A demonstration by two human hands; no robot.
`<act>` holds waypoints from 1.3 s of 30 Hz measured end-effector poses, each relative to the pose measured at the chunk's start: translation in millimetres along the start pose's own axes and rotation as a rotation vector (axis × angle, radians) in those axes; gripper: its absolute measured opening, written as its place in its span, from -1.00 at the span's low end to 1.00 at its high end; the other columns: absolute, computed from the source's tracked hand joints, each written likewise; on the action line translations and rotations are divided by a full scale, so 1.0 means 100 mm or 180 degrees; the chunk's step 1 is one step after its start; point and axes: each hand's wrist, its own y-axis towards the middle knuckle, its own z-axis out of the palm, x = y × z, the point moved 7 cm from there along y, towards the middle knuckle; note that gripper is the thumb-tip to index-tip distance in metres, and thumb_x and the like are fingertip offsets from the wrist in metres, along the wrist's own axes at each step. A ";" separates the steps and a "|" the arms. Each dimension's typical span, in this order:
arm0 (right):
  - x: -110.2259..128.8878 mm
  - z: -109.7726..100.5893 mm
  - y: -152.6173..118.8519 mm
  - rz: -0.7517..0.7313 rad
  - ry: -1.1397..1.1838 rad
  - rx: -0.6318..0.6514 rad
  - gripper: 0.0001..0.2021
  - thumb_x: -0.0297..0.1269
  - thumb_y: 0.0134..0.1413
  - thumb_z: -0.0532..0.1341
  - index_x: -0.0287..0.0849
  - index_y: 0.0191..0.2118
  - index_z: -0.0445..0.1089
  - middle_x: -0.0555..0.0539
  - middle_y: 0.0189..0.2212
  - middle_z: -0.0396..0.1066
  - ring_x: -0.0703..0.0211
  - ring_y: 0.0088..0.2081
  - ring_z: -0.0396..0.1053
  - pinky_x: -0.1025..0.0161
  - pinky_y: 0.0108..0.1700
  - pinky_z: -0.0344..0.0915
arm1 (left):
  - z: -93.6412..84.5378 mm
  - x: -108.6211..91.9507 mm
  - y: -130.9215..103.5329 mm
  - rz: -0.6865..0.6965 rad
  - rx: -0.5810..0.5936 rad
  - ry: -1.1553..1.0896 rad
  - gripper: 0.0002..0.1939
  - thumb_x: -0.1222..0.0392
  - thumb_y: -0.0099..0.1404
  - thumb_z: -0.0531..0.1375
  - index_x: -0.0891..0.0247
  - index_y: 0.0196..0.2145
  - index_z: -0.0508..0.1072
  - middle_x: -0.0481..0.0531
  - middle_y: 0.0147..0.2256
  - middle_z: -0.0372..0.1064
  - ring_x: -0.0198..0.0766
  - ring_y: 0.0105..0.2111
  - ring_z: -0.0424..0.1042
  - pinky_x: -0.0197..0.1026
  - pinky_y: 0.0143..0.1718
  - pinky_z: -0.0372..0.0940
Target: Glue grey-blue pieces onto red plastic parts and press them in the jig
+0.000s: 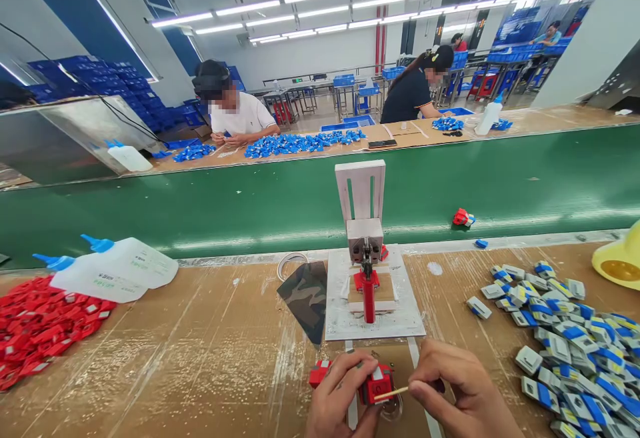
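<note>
Just in front of the clamp (366, 235), the left hand (340, 388) is holding a red block (379, 386), its thumb and fingers closing around the sides with only the block's width between them. The right hand (457, 385) is pinching a thin wooden stick (395, 394) between thumb and forefinger, the tips nearly meeting, and the stick is reaching across to the front of the red block, in front of the clamp and slightly to its right. A second red piece (319, 373) is lying beside the left hand, in front of the clamp and to its left; whether the fingers are touching it, I cannot tell.

A camouflage sheet (306, 298) is lying just left of the clamp, while two white bottles (145, 261) are resting on their sides well to its left, beside a pile of red parts (45, 335). To the right of the clamp, a heap of grey blocks (575, 345) with blue bands is spreading over the cardboard (200, 351). Behind the clamp, a green strip (280, 205) is running crosswise, and beyond it two people (243, 113) are sitting at a bench.
</note>
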 end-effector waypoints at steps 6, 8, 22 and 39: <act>0.04 -0.13 0.01 -0.0009 -0.0158 -0.0084 -0.61 -0.08 0.41 0.13 -0.10 -0.43 0.49 0.01 -0.59 0.44 0.22 -0.54 0.36 0.35 -0.47 0.26 | -0.06 0.07 -0.05 -0.0050 -0.0151 -0.0021 -0.66 -0.02 0.53 0.03 0.06 0.03 0.54 0.18 -0.09 0.56 -0.11 -0.11 0.61 -0.16 -0.11 0.53; 0.06 -0.10 0.01 -0.0054 -0.0266 -0.0011 -0.59 -0.07 0.41 0.12 -0.10 -0.45 0.47 0.01 -0.61 0.43 0.22 -0.55 0.36 0.35 -0.48 0.26 | -0.10 0.11 -0.07 -0.0134 -0.0181 0.0050 -0.68 -0.02 0.52 0.06 0.05 0.03 0.54 0.17 -0.09 0.57 -0.11 -0.10 0.62 -0.17 -0.10 0.52; 0.07 -0.07 0.03 -0.0061 -0.0320 0.0009 -0.56 -0.04 0.40 0.12 -0.11 -0.46 0.50 0.00 -0.61 0.43 0.22 -0.56 0.37 0.35 -0.50 0.27 | -0.16 0.21 -0.21 -0.0351 -0.0205 0.0234 -0.62 -0.10 0.42 0.18 0.08 0.07 0.56 0.18 -0.11 0.65 -0.06 -0.14 0.67 -0.15 -0.08 0.55; 0.09 -0.03 0.00 -0.0173 -0.0373 -0.0177 -0.69 -0.21 0.39 0.15 -0.11 -0.38 0.53 -0.01 -0.57 0.46 0.20 -0.53 0.36 0.33 -0.46 0.29 | 0.00 0.16 -0.23 -0.0288 -0.0127 -0.0149 -0.59 -0.14 0.40 0.20 0.05 0.09 0.54 0.18 -0.13 0.66 -0.04 -0.15 0.67 -0.13 -0.11 0.57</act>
